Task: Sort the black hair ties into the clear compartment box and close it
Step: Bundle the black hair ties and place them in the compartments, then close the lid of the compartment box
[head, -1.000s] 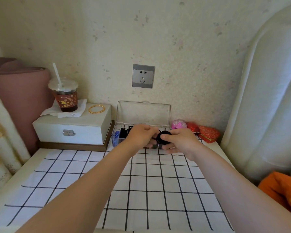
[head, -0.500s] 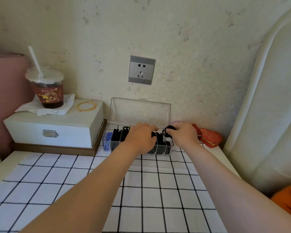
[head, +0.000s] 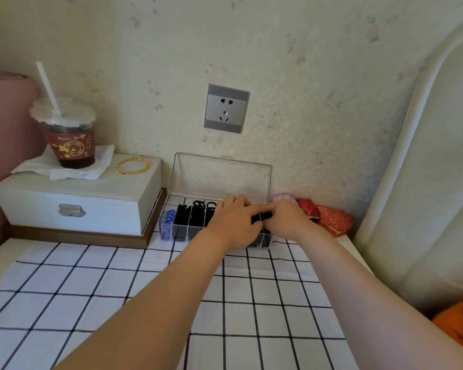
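A second ago the tie (head: 262, 217) was held up just near of the box (head: 171, 228); now both grips have dropped with it into the right-end compartments. The right grip (head: 286, 222) pinches the tie. The left grip (head: 235, 222) bends its fingers down onto it; whether it pinches, I cannot tell. The lid (head: 222, 174) stands open against the wall, so closing likely comes next.

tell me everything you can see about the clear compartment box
The clear compartment box looks like transparent plastic, split by dividers. Its lid stands upright, open, before the wall. It sits right of the white case. Several compartments hold black hair ties; the leftmost, blue items. The left hand and right hand cover its right half.
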`<state>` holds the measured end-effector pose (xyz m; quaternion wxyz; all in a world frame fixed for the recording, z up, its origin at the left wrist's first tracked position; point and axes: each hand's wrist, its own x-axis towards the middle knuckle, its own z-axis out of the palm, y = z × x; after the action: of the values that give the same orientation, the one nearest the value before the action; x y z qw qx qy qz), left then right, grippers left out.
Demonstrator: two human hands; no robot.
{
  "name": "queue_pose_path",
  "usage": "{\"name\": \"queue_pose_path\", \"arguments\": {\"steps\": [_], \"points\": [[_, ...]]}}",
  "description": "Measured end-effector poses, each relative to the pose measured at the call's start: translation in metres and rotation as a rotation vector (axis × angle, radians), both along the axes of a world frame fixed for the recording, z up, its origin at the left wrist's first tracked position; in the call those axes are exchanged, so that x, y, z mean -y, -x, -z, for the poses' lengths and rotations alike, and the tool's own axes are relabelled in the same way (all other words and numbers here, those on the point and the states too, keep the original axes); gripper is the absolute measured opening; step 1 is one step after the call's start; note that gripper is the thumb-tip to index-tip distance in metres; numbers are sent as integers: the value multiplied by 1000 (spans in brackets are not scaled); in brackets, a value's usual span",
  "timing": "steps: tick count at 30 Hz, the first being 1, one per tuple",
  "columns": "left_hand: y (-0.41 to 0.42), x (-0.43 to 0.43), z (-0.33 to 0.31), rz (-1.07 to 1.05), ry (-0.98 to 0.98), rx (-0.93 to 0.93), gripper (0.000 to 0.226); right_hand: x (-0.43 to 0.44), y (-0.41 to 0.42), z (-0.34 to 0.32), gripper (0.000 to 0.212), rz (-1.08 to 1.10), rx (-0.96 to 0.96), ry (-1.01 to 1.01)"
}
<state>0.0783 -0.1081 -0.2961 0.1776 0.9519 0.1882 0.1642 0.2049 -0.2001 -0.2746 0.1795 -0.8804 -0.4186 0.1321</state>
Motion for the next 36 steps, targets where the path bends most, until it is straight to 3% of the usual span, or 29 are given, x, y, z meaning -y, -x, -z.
{"name": "queue_pose_path", "arguments": {"steps": [3, 7, 10, 13, 18, 21, 23, 25, 29, 33, 36], "points": [[-1, 1, 1, -23, -39, -57, 46, 11, 0, -12, 38, -41, -188, -160], [-2, 2, -3, -21, -17, -109, 48, 25, 2, -19, 26, -94, -70, -231], [-1, 0, -4, -20, 27, -76, 47, 33, 5, -11, 28, -181, 163, -164], [-1, -1, -4, -26, 80, 10, 45, 31, 14, -2, 44, -161, 327, 76], [0, 3, -3, 28, 64, 15, 35, 24, 21, -3, 49, -139, 300, 189], [0, 4, -2, 28, 30, -19, 39, 22, 10, -7, 44, -98, 74, 22], [1, 3, -2, 17, -3, -47, 41, 25, 0, -8, 41, -32, 50, -189], [1, 3, -3, 16, -26, -78, 43, 29, -2, -10, 38, -1, 86, -260], [2, 2, -4, 23, -3, -97, 43, 35, 10, -10, 36, -144, 204, -182], [4, -2, -7, 14, 33, 26, 43, 33, 13, 3, 39, -179, 311, 6], [10, -5, -8, -115, -139, -19, 45, 29, 17, 4, 41, -163, 340, 92]]}}
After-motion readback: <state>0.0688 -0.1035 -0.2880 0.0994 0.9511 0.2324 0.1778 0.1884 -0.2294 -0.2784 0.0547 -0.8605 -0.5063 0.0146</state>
